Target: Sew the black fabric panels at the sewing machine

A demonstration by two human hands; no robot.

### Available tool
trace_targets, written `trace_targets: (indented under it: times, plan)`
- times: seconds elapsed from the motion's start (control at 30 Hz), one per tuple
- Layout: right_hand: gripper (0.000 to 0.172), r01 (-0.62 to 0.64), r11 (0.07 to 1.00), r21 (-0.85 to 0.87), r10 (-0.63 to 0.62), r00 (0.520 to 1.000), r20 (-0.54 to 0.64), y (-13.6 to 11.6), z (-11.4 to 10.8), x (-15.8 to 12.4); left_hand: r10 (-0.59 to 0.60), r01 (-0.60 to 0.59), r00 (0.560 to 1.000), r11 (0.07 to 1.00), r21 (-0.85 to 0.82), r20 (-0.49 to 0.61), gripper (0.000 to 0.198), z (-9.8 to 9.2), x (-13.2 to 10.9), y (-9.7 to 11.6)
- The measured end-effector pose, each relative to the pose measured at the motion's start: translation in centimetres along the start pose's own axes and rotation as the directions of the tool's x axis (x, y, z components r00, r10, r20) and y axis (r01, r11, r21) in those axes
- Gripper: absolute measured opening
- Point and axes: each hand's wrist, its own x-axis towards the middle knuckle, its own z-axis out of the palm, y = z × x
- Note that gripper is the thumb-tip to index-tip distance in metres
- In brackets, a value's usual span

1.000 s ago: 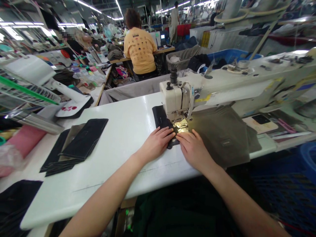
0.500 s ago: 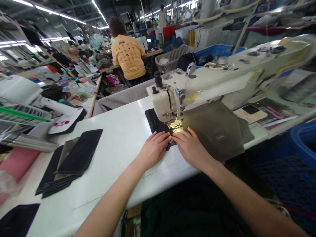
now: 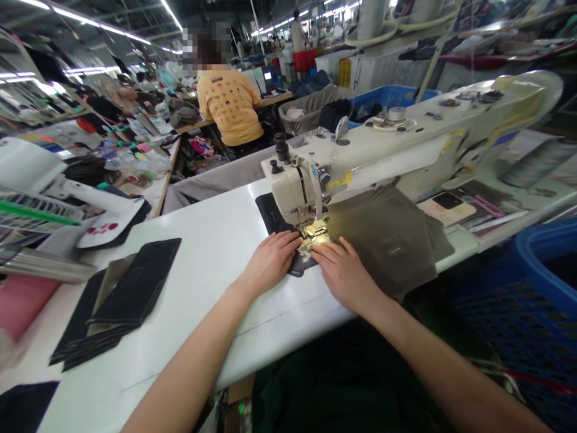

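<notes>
My left hand [image 3: 271, 258] lies flat, fingers stretched together, on a piece of black fabric [image 3: 267, 210] left of the presser foot. My right hand [image 3: 346, 273] rests palm down with extended fingers, its fingertips at the right front of the lit metal needle plate [image 3: 314, 230]. Between the two hands a bit of the plate area shows. Over them stands the head of a white sewing machine [image 3: 288, 186]. Grey-brown fabric pieces [image 3: 387, 219] lie layered under the machine arm, just beyond my right hand. The palms' undersides are hidden.
Black and grey folded pieces [image 3: 135, 288] lie stacked on the white table [image 3: 211, 240] to the left. A blue plastic basket [image 3: 505, 313] stands at the right. A phone [image 3: 448, 200] and pink scissors [image 3: 489, 206] sit behind it. A person in a yellow shirt [image 3: 229, 105] sits ahead.
My fingertips have moved slightly apart, so more of the lit plate shows between my hands. The whole view has shifted a little, with the machine now further left in the picture.
</notes>
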Motion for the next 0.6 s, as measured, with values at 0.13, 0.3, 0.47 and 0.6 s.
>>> trace_targets:
  times: [0.13,0.3,0.47,0.6]
  plan:
    - [0.037,0.007,1.0,-0.001,-0.007,1.0,-0.01,0.0,0.0,0.1,-0.006,0.005,1.0,1.0,-0.005,-0.017,0.038,-0.1,0.9,-1.1]
    - [0.036,0.001,1.0,0.013,-0.001,1.0,-0.028,-0.1,0.0,0.0,-0.051,0.05,0.997,0.999,-0.016,-0.052,0.038,0.1,1.0,-1.5]
    - [0.035,-0.002,1.0,0.021,0.003,0.999,-0.042,-0.1,0.0,0.1,-0.031,0.023,0.997,0.993,-0.119,-0.065,0.035,-0.2,0.5,-0.1]
    - [0.037,0.005,0.999,0.038,-0.002,0.996,-0.085,0.0,-0.1,0.1,-0.01,0.0,0.998,0.986,-0.166,-0.061,0.027,-0.5,0.0,1.6]
